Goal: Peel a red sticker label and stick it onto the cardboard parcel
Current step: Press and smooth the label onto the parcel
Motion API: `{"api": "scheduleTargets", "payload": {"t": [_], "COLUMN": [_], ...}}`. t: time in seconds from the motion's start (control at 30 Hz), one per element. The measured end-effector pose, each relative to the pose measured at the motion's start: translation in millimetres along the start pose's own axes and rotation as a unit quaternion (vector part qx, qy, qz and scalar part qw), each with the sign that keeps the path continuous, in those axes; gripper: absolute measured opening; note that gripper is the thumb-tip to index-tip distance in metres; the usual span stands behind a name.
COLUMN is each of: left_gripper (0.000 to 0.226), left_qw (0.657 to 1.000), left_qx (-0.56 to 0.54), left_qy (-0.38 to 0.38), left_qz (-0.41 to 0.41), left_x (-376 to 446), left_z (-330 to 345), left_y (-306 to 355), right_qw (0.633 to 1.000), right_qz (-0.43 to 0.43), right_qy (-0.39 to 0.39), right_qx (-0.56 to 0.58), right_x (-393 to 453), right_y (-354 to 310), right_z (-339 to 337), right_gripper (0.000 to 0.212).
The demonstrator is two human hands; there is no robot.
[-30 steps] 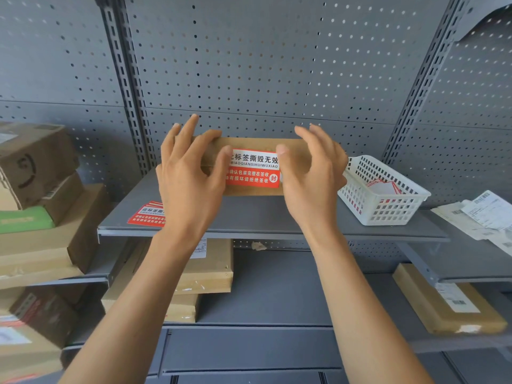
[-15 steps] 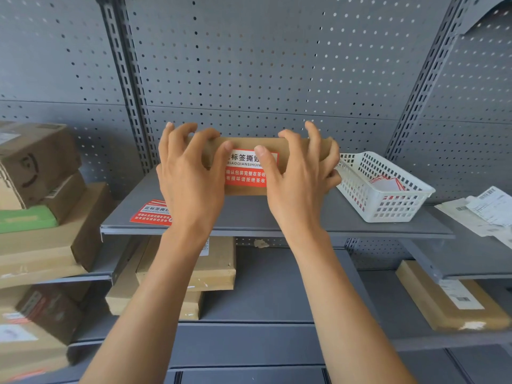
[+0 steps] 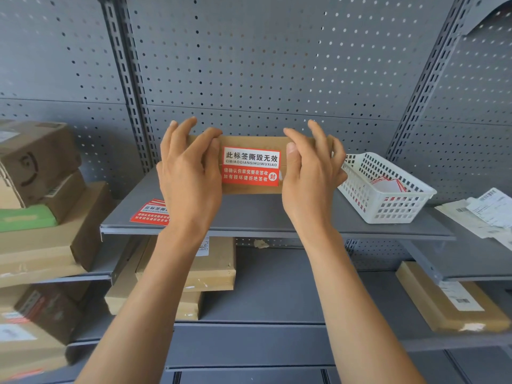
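A flat cardboard parcel [image 3: 256, 141] stands on edge on the grey shelf [image 3: 277, 217], its long face toward me. A red and white sticker label [image 3: 250, 167] with Chinese print is stuck on the middle of that face. My left hand [image 3: 188, 173] grips the parcel's left end, fingers over its top edge. My right hand [image 3: 311, 173] holds the right end, its thumb beside the label's right edge. Both ends of the parcel are hidden by my hands.
A sheet of red labels [image 3: 151, 213] lies on the shelf at the left. A white plastic basket [image 3: 385, 187] with more labels stands to the right. Cardboard boxes [image 3: 41, 189] are stacked at left and on lower shelves; papers [image 3: 484, 214] lie at far right.
My right hand, which covered the label's right part half a second ago, has slid right, so the whole label shows. My left hand stays on the parcel's left end.
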State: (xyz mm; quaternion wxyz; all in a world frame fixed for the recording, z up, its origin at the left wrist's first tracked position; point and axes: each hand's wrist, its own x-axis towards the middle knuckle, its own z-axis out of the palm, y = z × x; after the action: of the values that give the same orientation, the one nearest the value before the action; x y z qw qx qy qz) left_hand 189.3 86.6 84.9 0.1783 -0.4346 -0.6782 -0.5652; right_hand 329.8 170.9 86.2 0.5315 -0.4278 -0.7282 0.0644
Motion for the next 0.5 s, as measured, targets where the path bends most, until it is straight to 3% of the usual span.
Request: {"api": "scheduleTargets", "payload": {"t": [0.5], "left_gripper": [0.059], "left_qw": [0.972], "left_qx": [0.081], "left_qy": [-0.159], "left_qz": [0.152], "left_x": [5.8], "left_z": [-17.2], "left_y": [-19.9], "right_qw": [0.986], "right_qz": [-0.078], "right_qy": [-0.151], "right_qx": [0.006], "right_x": [6.9], "right_y": [22.4], "right_z": [-30.1], "right_gripper": [0.062]}}
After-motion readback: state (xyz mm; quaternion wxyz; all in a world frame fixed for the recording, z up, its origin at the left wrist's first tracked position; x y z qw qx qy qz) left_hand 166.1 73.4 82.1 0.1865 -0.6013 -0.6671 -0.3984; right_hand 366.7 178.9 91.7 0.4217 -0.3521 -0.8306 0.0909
